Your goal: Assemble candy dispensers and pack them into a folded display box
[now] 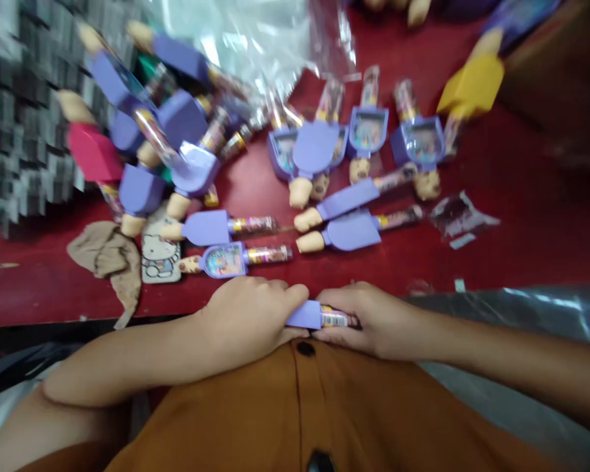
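Observation:
My left hand (248, 311) is closed around the purple body of a toy candy tube (309, 314), close against my shirt at the table's near edge. The fingers of my right hand (373, 321) wrap the other end of the toy, where a clear tube with a printed, barcoded label shows. Its far end is hidden in my left hand. Just beyond my hands lie similar purple toys: one with a picture window (225, 261), one turned back side up (206, 228), and a pair to the right (353, 229).
More purple toys are piled at the left, with a pink one (93, 152) among them. A yellow one (472, 86) lies at the right. Clear plastic bags (246, 39) cover the back. A brown cloth (105, 252) and a cartoon-cat card (161, 252) lie near the left edge.

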Tool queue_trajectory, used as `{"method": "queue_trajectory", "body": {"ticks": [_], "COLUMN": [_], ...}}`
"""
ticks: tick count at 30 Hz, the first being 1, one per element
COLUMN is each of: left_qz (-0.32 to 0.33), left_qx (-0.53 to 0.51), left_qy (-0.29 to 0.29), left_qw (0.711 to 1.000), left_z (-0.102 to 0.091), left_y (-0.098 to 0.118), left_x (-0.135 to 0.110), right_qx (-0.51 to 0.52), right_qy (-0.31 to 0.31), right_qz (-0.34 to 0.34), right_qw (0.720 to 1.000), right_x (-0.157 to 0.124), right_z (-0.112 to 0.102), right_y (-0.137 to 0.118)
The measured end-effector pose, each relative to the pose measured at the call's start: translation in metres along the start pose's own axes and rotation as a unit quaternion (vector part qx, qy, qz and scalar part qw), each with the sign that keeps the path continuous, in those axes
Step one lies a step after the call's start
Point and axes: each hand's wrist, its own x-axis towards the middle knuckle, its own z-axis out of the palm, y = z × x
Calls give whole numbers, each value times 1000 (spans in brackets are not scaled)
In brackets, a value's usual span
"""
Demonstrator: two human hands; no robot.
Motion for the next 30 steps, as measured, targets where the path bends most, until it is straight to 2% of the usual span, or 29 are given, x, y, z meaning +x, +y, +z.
{"method": "queue_trajectory", "body": {"ticks": [1,3,5,7,9,10,13,16,19,22,26,28,30], "left_qz": [-4,-29,-80,-141,-181,-187,-169,-128,-99,-85,-84,-88,-58], "left_qx": [14,36,41,32,12,2,-23,-48,-82,-127,-241,-352,-501], "left_qy": [18,81,153,213,259,277,308,331,365,404,424,427,427], "left_qw": [1000,996,984,966,949,943,936,934,922,902,869,828,750], "left_z": [-9,-25,-35,-38,-37,-35,-26,-17,-13,-15,-15,-12,-9], "left_y": [-3,-12,-23,-36,-49,-55,-70,-77,-76,-71,-68,-69,-70], "left_x": [1,2,3,4,7,8,10,9,8,3,-9,-11,-7], "right_qx": [-46,-159,-256,-322,-358,-370,-382,-347,-305,-254,-176,-136,-88], "right_qy": [20,113,243,355,413,424,422,428,456,490,528,529,524], "right_qz": [-12,-75,-138,-146,-121,-103,7,132,193,236,236,212,147], "right_qw": [999,978,925,866,828,820,822,824,814,800,797,810,834], "right_x": [5,14,25,36,49,55,78,104,134,162,179,176,165], "right_z": [-9,-34,-67,-105,-145,-166,-223,-264,-284,-291,-295,-289,-271], "right_y": [-2,-6,-4,4,18,26,46,56,60,61,53,42,26]}}
